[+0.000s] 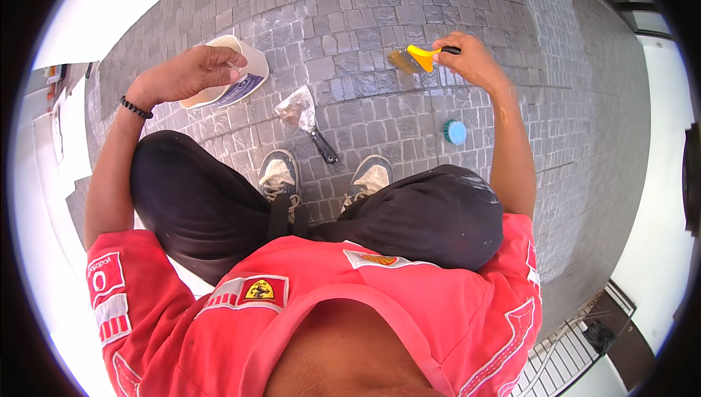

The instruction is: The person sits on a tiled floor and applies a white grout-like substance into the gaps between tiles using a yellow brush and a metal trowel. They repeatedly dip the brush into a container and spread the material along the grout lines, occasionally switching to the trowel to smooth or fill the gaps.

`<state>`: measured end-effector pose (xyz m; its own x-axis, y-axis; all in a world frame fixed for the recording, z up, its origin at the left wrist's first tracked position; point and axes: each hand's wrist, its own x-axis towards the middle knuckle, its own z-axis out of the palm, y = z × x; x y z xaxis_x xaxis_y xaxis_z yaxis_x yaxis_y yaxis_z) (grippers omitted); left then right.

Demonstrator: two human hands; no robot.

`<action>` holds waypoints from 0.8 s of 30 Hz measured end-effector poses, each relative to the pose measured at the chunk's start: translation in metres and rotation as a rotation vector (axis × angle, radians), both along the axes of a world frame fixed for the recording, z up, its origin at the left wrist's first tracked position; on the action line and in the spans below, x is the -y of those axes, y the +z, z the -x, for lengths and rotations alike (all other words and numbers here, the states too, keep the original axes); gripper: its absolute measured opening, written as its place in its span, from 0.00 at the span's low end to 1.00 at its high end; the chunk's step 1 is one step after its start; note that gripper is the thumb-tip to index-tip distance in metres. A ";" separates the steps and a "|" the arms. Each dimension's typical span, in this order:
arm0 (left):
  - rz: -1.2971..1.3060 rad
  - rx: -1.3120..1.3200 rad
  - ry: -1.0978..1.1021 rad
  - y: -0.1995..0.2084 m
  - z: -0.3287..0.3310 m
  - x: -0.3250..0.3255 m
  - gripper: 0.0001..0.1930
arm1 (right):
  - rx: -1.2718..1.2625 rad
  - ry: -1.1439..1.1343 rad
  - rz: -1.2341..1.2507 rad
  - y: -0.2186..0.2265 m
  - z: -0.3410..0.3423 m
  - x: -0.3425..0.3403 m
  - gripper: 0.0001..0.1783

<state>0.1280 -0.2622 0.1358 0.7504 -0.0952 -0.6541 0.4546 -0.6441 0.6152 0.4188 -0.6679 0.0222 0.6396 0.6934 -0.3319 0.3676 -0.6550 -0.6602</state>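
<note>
My right hand (471,61) grips a flat paintbrush (421,57) with a yellow ferrule and a black handle end. Its tan bristles point left, over or against the grey paving; I cannot tell whether they touch. At the left, my left hand (191,74) is in front of a white plastic bucket (255,63) with a blue label, covering part of its mouth. Its fingers are curled towards the thumb, and whatever they may hold is hidden or too thin to name. Between the hands a wide scraper (303,116) with a black handle lies on the ground.
A small round blue scrub brush or cap (455,132) is on the paving right of my knees. My two shoes (369,176) stand below the scraper. Whitish patches mark the grey stone-patterned paving (350,39). A white wall (668,98) borders it at the right, with a slatted grate (566,360) at lower right.
</note>
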 end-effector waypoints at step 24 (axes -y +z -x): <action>-0.063 0.055 -0.173 -0.005 -0.003 0.004 0.26 | 0.454 0.281 -0.258 -0.088 0.162 -0.007 0.20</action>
<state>0.1310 -0.2661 0.1306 0.7612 -0.1865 -0.6212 0.3002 -0.7478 0.5922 0.2572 -0.6607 -0.0655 0.4581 0.8788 0.1339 0.7865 -0.3305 -0.5217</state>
